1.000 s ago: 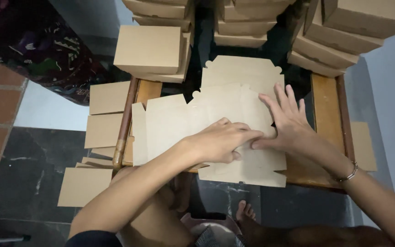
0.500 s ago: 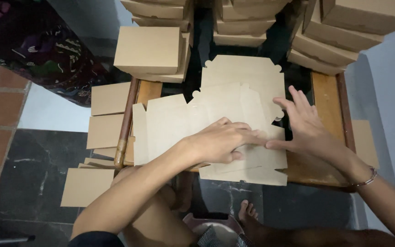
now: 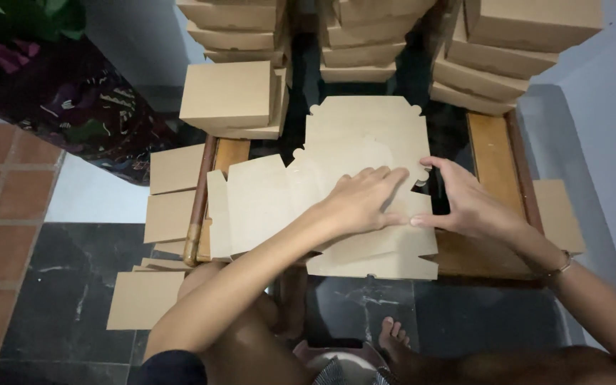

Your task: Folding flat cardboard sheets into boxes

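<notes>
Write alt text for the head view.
Two bare hands, left hand and right hand, press flat on an unfolded brown cardboard box blank lying on a small wooden table. Stacks of folded brown cardboard boxes stand behind it.

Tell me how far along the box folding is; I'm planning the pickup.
Done: folded brown boxes sit stacked at the back of the wooden table. In hand: a flat cardboard blank lies unfolded, the left hand pressing it flat, the right hand at its right edge. Left: more flat blanks wait at the left.
</notes>
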